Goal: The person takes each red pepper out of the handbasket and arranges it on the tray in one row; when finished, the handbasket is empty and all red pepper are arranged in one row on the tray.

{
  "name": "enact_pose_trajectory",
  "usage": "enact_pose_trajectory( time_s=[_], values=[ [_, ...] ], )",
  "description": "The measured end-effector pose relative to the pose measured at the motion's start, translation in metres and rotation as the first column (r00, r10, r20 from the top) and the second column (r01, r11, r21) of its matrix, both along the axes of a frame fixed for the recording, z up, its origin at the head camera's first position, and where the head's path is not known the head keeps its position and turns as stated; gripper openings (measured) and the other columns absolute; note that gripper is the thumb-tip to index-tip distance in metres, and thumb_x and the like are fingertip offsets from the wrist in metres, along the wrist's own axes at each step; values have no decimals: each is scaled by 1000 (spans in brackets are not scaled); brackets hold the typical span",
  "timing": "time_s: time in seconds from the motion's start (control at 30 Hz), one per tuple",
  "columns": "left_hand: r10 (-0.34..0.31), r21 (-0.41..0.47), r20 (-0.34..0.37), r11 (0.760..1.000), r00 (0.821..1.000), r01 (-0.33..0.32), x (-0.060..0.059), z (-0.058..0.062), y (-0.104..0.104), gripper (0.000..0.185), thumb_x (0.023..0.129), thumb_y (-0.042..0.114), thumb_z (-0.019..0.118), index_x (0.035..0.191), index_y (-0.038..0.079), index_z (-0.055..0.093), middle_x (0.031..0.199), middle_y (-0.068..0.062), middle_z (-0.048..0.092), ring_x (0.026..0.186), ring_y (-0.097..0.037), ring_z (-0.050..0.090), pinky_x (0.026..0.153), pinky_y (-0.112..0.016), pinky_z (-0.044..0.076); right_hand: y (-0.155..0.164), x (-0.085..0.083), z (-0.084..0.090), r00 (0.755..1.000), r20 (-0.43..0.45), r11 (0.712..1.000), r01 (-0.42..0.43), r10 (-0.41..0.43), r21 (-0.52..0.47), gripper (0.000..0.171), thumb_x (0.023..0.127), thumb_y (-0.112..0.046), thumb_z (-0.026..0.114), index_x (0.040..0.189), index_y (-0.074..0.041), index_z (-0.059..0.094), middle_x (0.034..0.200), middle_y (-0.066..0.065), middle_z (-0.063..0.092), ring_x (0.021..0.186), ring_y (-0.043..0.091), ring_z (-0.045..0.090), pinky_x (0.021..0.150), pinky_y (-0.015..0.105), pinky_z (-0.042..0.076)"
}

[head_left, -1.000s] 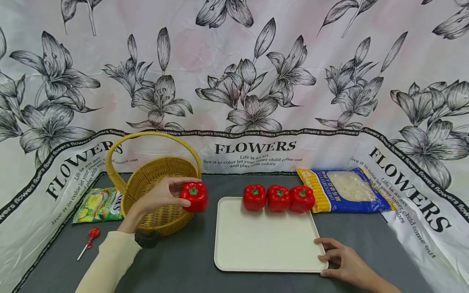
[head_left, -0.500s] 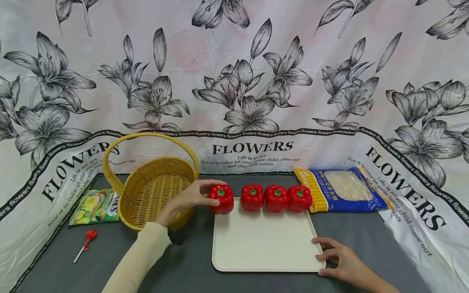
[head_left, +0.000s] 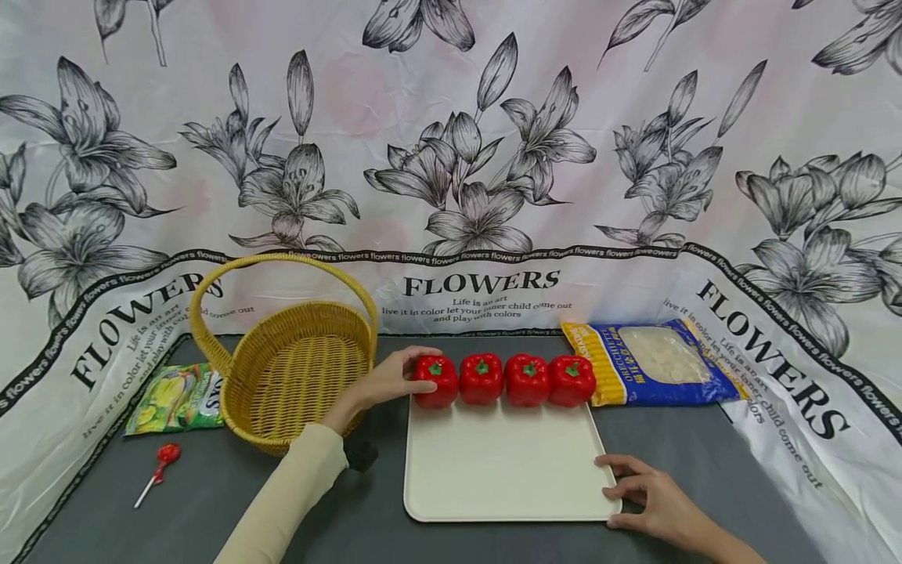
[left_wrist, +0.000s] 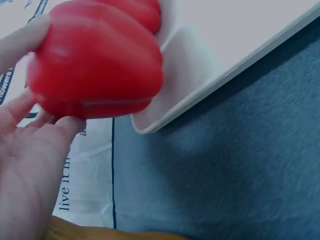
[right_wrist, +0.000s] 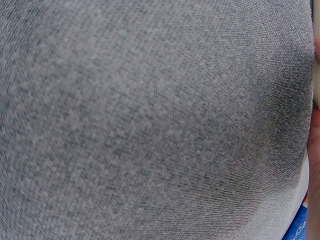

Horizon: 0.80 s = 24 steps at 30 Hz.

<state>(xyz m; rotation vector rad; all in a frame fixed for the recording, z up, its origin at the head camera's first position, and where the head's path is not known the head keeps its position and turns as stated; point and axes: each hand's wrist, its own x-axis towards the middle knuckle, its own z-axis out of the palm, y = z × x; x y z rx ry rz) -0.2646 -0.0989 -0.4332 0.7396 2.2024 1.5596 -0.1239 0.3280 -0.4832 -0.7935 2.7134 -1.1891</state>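
My left hand [head_left: 384,381] grips a red bell pepper [head_left: 435,382] with a green stem, thumb on its near side and fingers behind. It is at the far left corner of the cream tray [head_left: 507,470]. To its right, three more bell peppers [head_left: 481,379] stand in a row along the tray's far edge. The left wrist view has the held bell pepper [left_wrist: 95,62] close up, overlapping the tray corner [left_wrist: 150,122]. My right hand [head_left: 651,501] holds the tray by its near right corner. In the right wrist view, only a sliver of this hand shows at the edge.
A yellow wicker basket [head_left: 299,376] with a tall handle stands left of the tray. Beside it lie a green snack bag [head_left: 176,398] and a red lollipop [head_left: 167,454]. A blue and yellow pasta bag [head_left: 655,364] lies right of the peppers. Behind hangs a flowered cloth [head_left: 479,117].
My left hand has carried the bell pepper rightward from the basket's side to the tray's far left corner, up to the row of peppers. My right hand has stayed on the tray.
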Motion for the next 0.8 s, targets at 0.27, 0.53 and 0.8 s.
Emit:
enact_pose_trajectory(
  time_s=[0.27,0.53,0.8],
  values=[
    [-17,-31,46,999,999,18,-7,3,-10,63,75,6,71,132,4,43,128,-12,48,115,-23,49,90,-31,44,-2,-1,2,1000,24,1000,-1,1,1,26,66,-32,78,85,-16,71,119,13,51,98,5,47,72,16,50],
    [-24,-21,64,999,998,25,-10,3,-4,63,75,7,71,132,2,43,129,-12,48,116,-22,48,91,-29,43,-3,-1,2,1000,6,999,-26,26,-29,25,67,-30,77,85,-15,71,118,15,51,98,5,48,72,16,50],
    [2,-69,-3,998,1000,-2,-7,5,0,73,70,10,76,134,3,40,135,-13,42,123,-25,41,97,-35,37,-1,0,3,999,32,1000,-9,9,6,26,67,-33,77,85,-16,71,120,15,50,99,2,47,73,15,49]
  ],
)
